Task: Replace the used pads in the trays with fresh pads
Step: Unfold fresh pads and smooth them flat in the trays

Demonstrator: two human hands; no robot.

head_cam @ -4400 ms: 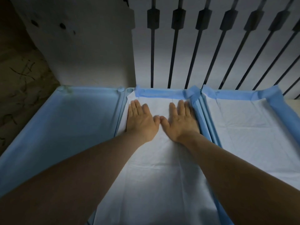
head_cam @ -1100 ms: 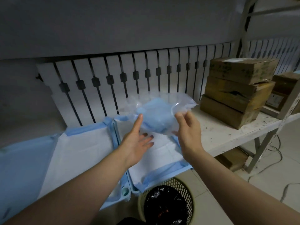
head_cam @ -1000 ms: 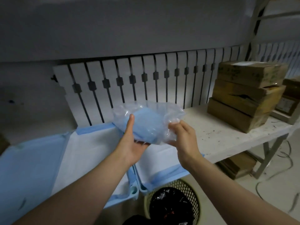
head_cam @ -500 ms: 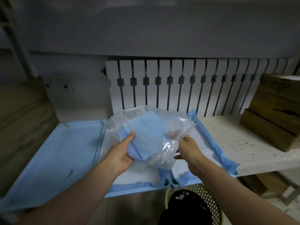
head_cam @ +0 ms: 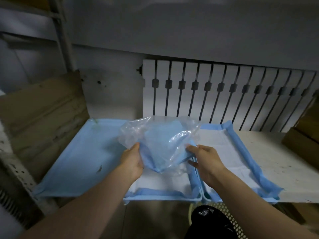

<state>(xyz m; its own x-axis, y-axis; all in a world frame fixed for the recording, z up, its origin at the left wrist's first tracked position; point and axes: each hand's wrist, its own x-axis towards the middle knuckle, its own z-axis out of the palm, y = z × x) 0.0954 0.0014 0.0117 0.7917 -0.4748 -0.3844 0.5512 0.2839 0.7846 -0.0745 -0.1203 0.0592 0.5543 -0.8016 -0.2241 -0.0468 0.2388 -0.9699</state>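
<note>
Middle tray [head_cam: 164, 198] and right tray [head_cam: 207, 198] look padded, left tray [head_cam: 82, 152] bare (one to go); left grip [head_cam: 133, 161] and right grip [head_cam: 205, 159] clamp the pad bag [head_cam: 160, 135].

Both bare forearms reached forward from the lower edge of view, converging slightly. The left hand [head_cam: 133, 161] was turned palm inward, with its thumb laid on top of the clear bag of folded pads [head_cam: 160, 144] and its fingers curled beneath. The right hand [head_cam: 206, 157] lay back uppermost, its fingers extended leftward and pinching the bag's right edge against the thumb.
</note>
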